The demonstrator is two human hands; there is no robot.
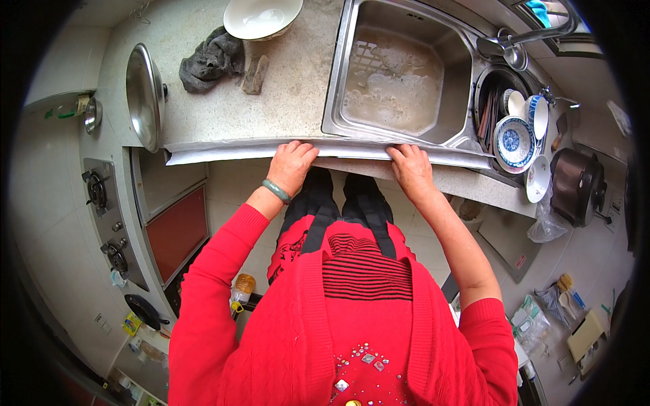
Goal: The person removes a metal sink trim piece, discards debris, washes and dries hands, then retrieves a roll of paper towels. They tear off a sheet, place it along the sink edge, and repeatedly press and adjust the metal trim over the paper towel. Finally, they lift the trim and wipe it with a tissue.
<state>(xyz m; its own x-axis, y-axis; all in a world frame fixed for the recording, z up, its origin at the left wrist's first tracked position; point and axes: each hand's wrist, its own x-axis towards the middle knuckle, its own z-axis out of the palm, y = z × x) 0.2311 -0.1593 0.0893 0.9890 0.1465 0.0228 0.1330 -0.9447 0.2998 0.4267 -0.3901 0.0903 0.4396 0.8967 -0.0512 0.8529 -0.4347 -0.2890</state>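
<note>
A long, narrow whitish strip (230,150) runs along the front edge of the counter, from beside the metal lid to below the sink; its exact kind I cannot make out. My left hand (292,164), with a green bangle at the wrist, has its fingers closed over the strip left of the sink. Further right, my right hand (411,167) grips the same strip in front of the sink, fingers bent over its upper edge. Both thumbs are partly hidden. The steel sink (332,101) holds cloudy, foamy water.
On the counter (284,101) lie a dark grey cloth (211,61), a worn brownish block (255,74), a white bowl (263,17) and a tilted metal lid (145,98). Patterned bowls (514,143) crowd the right side near a brown cooker (575,186). A gas stove (112,210) stands left.
</note>
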